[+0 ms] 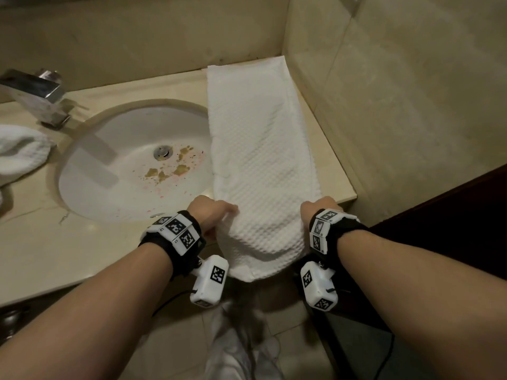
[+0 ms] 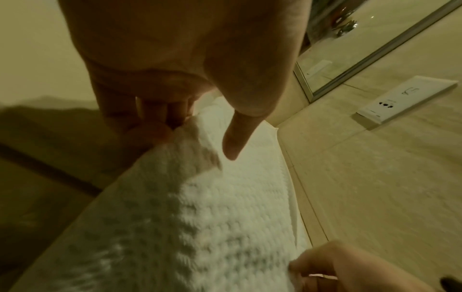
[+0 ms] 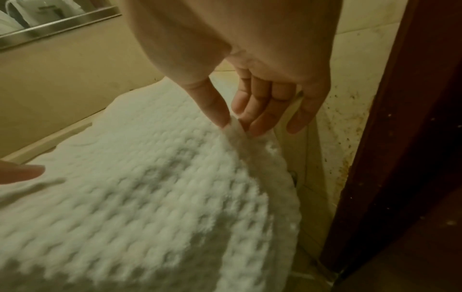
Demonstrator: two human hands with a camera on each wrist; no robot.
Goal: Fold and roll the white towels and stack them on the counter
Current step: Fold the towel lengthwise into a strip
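A long white waffle-weave towel [image 1: 258,138] lies folded into a narrow strip along the right end of the beige counter [image 1: 35,242], its near end hanging over the front edge. My left hand [image 1: 212,213] pinches the towel's left edge [image 2: 180,136] near the counter's front, thumb on top. My right hand [image 1: 319,207] pinches the right edge [image 3: 236,126] between thumb and fingers. The left thumb [image 3: 22,172] shows at the side of the right wrist view.
A white sink [image 1: 131,160] with brown and pink stains sits left of the towel, a chrome tap [image 1: 38,94] behind it. Another white towel [image 1: 19,152] lies bunched at far left. Tiled walls close the back and right; a dark wooden panel [image 1: 450,215] stands at right.
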